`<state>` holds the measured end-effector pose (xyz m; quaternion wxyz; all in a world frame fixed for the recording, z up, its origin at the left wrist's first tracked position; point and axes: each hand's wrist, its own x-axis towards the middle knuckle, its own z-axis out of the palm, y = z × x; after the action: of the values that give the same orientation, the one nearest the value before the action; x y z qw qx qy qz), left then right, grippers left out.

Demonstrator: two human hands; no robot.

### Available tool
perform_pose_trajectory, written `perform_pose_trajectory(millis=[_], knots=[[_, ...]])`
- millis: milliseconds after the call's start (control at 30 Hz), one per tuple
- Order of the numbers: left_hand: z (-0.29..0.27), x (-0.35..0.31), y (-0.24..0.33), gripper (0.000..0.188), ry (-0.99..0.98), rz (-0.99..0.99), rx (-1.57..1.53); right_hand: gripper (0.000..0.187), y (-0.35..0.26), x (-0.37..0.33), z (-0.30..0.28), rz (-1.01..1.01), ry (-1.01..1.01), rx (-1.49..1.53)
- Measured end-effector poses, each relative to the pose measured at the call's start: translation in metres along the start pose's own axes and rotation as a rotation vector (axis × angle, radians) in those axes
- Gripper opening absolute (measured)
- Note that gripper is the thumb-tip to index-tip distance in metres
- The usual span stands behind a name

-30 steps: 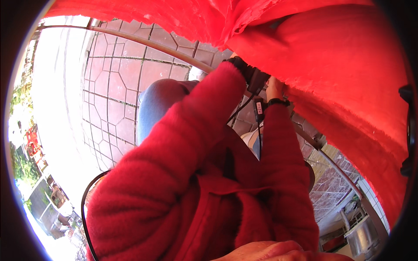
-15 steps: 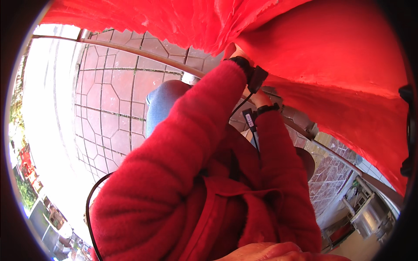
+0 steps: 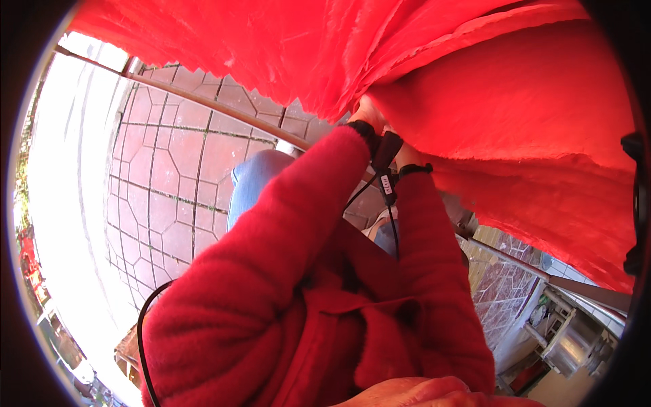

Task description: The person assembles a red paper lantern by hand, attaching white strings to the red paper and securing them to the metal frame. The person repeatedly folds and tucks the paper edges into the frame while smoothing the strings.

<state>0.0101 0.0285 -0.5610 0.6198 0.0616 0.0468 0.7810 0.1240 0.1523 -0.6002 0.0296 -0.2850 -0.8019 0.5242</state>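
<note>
A large, thin, pliable red sheet [image 3: 515,102] hangs across the far side, with a ragged lower edge at left and smoother panels at right. Its folds draw together at my left hand [image 3: 368,114], which is closed on the gathered part; the fingertips are tucked into the material. Close by on the right is my right hand [image 3: 408,156], up against the underside of the sheet, its fingers hidden by the red folds and a black device. Both wrists wear dark bands with small black devices [image 3: 386,150] and cables.
Behind the hands a brown pole [image 3: 217,105] runs crosswise under the sheet and continues at right. Patterned paving tiles [image 3: 166,163] lie below, with my jeans-clad knee [image 3: 258,178] near the pole. At lower right stands a metal machine [image 3: 569,342]. A black cable [image 3: 140,325] loops past my left sleeve.
The sheet, pole and left hand sit lower in view. More of my left hand shows at the gathered folds, and the two wrist devices now overlap. The hands remain close together at the sheet.
</note>
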Motion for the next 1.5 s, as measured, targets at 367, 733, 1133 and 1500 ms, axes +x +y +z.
perform_pose_trajectory(millis=[367,733,1133,1500], knots=[[-0.057,0.020,-0.003,0.056,0.586,0.709,1.133,0.039,0.006,0.034,-0.004,-0.099,0.223,-0.176],[0.037,-0.012,0.019,0.061,0.438,0.669,0.091,0.040,0.005,0.026,-0.064,-0.118,0.080,-0.308],[0.069,-0.017,-0.023,0.051,0.466,0.441,-0.061,0.045,-0.054,-0.002,-0.070,-0.399,-0.007,0.215],[0.114,0.003,-0.079,0.032,0.552,-0.077,1.515,0.041,-0.110,-0.013,-0.077,-0.225,0.091,0.367]])
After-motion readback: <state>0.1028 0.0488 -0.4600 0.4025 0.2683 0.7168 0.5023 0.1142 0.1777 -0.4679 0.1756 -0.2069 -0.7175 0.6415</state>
